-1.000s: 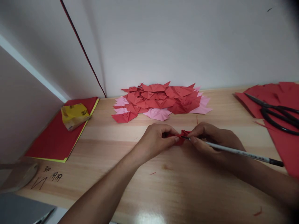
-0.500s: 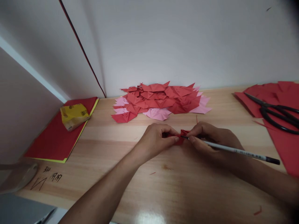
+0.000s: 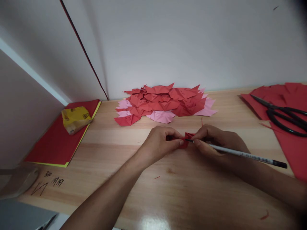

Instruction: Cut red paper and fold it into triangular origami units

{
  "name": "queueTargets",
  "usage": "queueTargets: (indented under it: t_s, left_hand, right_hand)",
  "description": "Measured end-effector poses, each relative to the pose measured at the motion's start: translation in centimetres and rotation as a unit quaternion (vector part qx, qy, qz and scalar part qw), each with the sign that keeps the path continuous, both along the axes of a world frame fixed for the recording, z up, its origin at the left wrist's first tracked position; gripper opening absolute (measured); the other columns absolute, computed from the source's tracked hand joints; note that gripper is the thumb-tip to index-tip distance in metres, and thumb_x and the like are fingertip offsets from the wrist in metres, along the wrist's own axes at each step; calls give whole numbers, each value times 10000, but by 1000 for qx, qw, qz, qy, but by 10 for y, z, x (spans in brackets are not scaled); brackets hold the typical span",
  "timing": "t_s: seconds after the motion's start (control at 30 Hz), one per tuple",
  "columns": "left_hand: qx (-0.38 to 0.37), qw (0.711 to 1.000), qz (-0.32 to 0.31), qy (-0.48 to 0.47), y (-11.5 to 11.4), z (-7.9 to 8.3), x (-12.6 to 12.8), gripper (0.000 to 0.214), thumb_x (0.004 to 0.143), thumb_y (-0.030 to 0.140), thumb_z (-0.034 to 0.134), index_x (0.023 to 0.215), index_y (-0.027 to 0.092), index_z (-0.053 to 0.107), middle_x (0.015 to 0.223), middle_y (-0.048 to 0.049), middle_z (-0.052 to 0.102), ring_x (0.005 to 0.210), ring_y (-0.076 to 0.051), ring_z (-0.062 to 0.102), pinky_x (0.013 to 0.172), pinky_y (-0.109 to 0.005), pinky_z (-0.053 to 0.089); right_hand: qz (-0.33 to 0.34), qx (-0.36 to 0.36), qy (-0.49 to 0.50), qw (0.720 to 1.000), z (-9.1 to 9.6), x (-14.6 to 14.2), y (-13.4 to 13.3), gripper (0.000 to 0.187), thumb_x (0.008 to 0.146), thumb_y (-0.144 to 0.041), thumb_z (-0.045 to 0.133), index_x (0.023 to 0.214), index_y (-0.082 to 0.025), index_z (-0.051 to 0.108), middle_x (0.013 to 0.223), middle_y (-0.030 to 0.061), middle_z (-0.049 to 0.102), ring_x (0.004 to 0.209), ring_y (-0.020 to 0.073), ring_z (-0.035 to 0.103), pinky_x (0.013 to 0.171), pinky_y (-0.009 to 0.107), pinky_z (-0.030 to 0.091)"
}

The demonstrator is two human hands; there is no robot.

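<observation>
Between thumb and fingers, my left hand pinches a small folded piece of red paper just above the table. My right hand is closed round a slim pen with a grey-white barrel and a black end. The pen's dark tip meets the red paper, close to my left thumb. Part of the folded paper is covered by my fingers. Beyond my hands lies a pile of folded red and pink paper pieces, some with small drawn marks.
Black-handled scissors rest on red paper sheets at the right. On the left, a crumpled yellow packet sits on a stack of red and yellow paper. Paper scraps dot the wooden table; a wall stands behind.
Almost nothing differs. Both hands, the pen and the folded red paper keep nearly the same positions, with only a very slight shift of the view.
</observation>
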State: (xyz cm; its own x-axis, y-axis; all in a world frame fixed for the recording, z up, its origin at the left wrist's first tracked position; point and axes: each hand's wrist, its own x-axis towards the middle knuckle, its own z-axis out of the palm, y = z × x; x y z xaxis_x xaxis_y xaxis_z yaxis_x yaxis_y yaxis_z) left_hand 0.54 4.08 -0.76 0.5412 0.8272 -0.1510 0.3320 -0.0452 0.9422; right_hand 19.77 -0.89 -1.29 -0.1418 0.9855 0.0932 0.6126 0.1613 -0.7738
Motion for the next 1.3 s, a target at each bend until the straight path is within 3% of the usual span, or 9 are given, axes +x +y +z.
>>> queueTargets:
  t_s: [1.3]
  left_hand:
    - [-5,1000,1,0,0,0,0,152,743,257,659,801,136,730,776,-38,673,691,-121,573,579,-204,400]
  right_hand:
    - [-1,-9,-10,1000,4,-2,-1,128,822,-317,535,750,-221,579,548,-39,532,467,105,450,434,222,320]
